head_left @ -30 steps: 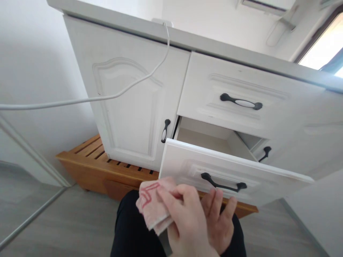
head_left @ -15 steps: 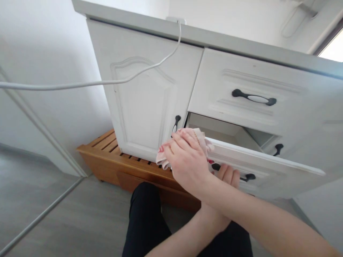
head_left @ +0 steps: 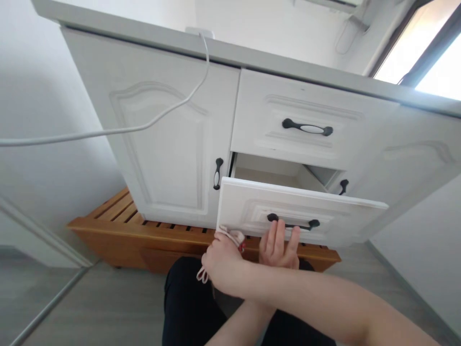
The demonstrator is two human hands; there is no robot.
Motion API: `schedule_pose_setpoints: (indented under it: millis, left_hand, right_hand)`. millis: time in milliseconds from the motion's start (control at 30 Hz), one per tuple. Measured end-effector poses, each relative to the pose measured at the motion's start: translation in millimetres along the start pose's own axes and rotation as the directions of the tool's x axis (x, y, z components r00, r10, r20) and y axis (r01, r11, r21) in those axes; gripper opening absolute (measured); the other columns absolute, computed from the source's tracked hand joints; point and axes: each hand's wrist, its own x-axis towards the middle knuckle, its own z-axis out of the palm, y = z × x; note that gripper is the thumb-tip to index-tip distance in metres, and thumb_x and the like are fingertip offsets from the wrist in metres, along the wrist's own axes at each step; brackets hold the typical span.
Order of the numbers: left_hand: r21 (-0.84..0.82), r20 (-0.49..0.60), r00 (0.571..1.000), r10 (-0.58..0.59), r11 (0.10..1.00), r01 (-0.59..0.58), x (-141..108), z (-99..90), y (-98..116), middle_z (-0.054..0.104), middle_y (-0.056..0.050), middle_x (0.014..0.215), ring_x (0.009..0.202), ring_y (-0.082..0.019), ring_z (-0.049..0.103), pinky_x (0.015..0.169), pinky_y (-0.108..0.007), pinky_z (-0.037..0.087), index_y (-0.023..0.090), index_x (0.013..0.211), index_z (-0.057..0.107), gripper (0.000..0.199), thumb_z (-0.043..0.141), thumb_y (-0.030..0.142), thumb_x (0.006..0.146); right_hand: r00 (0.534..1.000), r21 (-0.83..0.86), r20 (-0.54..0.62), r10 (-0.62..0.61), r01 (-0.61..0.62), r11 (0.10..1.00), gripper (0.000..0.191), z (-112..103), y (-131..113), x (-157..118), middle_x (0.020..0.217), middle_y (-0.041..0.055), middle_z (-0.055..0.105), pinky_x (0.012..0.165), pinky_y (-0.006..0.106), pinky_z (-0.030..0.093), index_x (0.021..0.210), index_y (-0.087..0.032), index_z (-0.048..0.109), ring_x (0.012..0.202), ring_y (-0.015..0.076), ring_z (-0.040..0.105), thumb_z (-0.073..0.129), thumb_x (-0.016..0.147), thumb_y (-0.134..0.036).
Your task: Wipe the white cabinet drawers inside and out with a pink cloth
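Note:
My forearms cross, the right one over the left. My right hand (head_left: 222, 258) is closed around a pale pink and white cloth (head_left: 234, 235) with red marks. It presses the cloth at the lower left corner of a pulled-out white drawer (head_left: 237, 204); a loop of cloth hangs below the fingers. My left hand (head_left: 280, 246) is farther right, its fingers over the black drawer handle (head_left: 309, 225), with part of the handle showing between them. The inside of the drawer shows only in part.
A white cabinet door (head_left: 169, 149) stands left of the drawer, and a closed upper drawer (head_left: 302, 108) is above it. A white cable (head_left: 144, 126) hangs across the front from the countertop (head_left: 144, 29). Below is a slatted wooden bench (head_left: 118, 235), close to my knees.
My right hand has moved the cloth from the drawer's top left edge down to its lower left corner. My left hand stays at the handle. The view has shifted to the right.

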Motion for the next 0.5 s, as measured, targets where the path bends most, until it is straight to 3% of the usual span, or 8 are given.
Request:
schedule_pose_setpoints:
  millis: [100, 167, 200, 267, 300, 333, 367, 500]
  left_hand:
    - [-0.02, 0.049, 0.999, 0.002, 1.0, -0.001, -50, 0.9, 13, 0.061, -0.008, 0.141, 0.142, -0.025, 0.046, 0.101, -0.038, 0.049, 0.031, 0.142, 0.056, 0.054, 0.056, 0.02, 0.089]
    - [-0.071, 0.018, 0.994, 0.11, 0.992, -0.108, -81, -2.1, 14, 0.065, -0.003, 0.134, 0.133, -0.022, 0.053, 0.092, -0.033, 0.052, 0.037, 0.135, 0.06, 0.042, 0.056, 0.029, 0.094]
    - [-0.085, -0.01, 0.999, 0.04, 0.996, -0.041, -91, -6.4, 11, 0.066, -0.003, 0.13, 0.128, -0.023, 0.056, 0.092, -0.036, 0.053, 0.038, 0.13, 0.063, 0.037, 0.056, 0.03, 0.094]
    - [-0.09, -0.05, 0.994, -0.099, 0.991, 0.095, -100, -22.5, -3, 0.066, -0.008, 0.125, 0.121, -0.027, 0.059, 0.089, -0.043, 0.055, 0.033, 0.122, 0.067, 0.03, 0.055, 0.031, 0.095]
    - [-0.087, -0.048, 0.987, -0.154, 0.985, 0.149, -97, -33.6, -12, 0.065, -0.01, 0.125, 0.118, -0.028, 0.06, 0.087, -0.044, 0.055, 0.029, 0.119, 0.068, 0.027, 0.055, 0.029, 0.095]
    - [-0.085, -0.036, 0.981, -0.188, 0.979, 0.185, -89, -45.5, -22, 0.063, -0.013, 0.126, 0.116, -0.028, 0.06, 0.086, -0.043, 0.055, 0.025, 0.117, 0.068, 0.026, 0.054, 0.025, 0.095]
    - [-0.082, -0.022, 0.974, -0.224, 0.972, 0.222, -78, -56.9, -31, 0.06, -0.015, 0.125, 0.113, -0.025, 0.061, 0.084, -0.039, 0.055, 0.021, 0.115, 0.067, 0.025, 0.053, 0.018, 0.094]
    - [-0.084, -0.139, 0.944, -0.301, 0.953, 0.291, -30, -78.0, -48, 0.06, -0.01, 0.107, 0.102, -0.019, 0.059, 0.087, -0.032, 0.051, 0.015, 0.118, 0.062, 0.031, 0.067, 0.012, 0.087]
  right_hand:
    - [0.999, 0.009, -0.018, -0.048, 0.048, 0.999, 0.008, -24, -5, -32, 0.069, -0.0001, 0.066, 0.101, 0.042, 0.047, 0.076, -0.02, 0.064, 0.068, 0.0172, 0.061, 0.068, 0.082, -0.023]
    - [0.975, 0.019, -0.215, -0.055, 0.06, 0.998, 0.008, -55, -3, -49, 0.087, 0.0011, 0.071, 0.107, 0.041, 0.043, 0.094, -0.021, 0.068, 0.084, 0.0178, 0.064, 0.065, 0.087, -0.024]
    - [0.92, 0.017, -0.388, -0.046, 0.057, 0.998, 0.017, -71, 0, -55, 0.1, 0.0017, 0.072, 0.111, 0.04, 0.041, 0.105, -0.023, 0.069, 0.096, 0.0186, 0.064, 0.063, 0.09, -0.025]
    - [0.695, 0.003, -0.719, -0.003, 0.008, 1.0, 0.025, -99, 13, -58, 0.116, -0.0011, 0.071, 0.114, 0.036, 0.038, 0.118, -0.028, 0.069, 0.116, 0.0184, 0.059, 0.065, 0.093, -0.028]
    - [0.58, -0.014, -0.814, 0.005, -0.029, 0.999, 0.026, -108, 21, -57, 0.12, -0.0036, 0.071, 0.115, 0.034, 0.037, 0.12, -0.031, 0.069, 0.122, 0.0176, 0.056, 0.066, 0.094, -0.029]
    - [0.511, -0.042, -0.859, -0.002, -0.067, 0.997, 0.026, -114, 32, -53, 0.121, -0.0062, 0.07, 0.116, 0.033, 0.036, 0.12, -0.033, 0.07, 0.125, 0.0165, 0.053, 0.066, 0.094, -0.029]
    - [0.502, -0.082, -0.865, -0.021, -0.1, 0.992, 0.025, -116, 42, -49, 0.124, -0.0088, 0.07, 0.117, 0.032, 0.035, 0.12, -0.034, 0.07, 0.127, 0.0154, 0.052, 0.065, 0.096, -0.028]
    - [0.683, -0.252, -0.724, -0.095, -0.133, 0.959, 0.032, -104, 83, -36, 0.147, -0.0142, 0.057, 0.119, 0.032, 0.032, 0.133, -0.033, 0.064, 0.142, 0.0128, 0.041, 0.054, 0.103, -0.03]
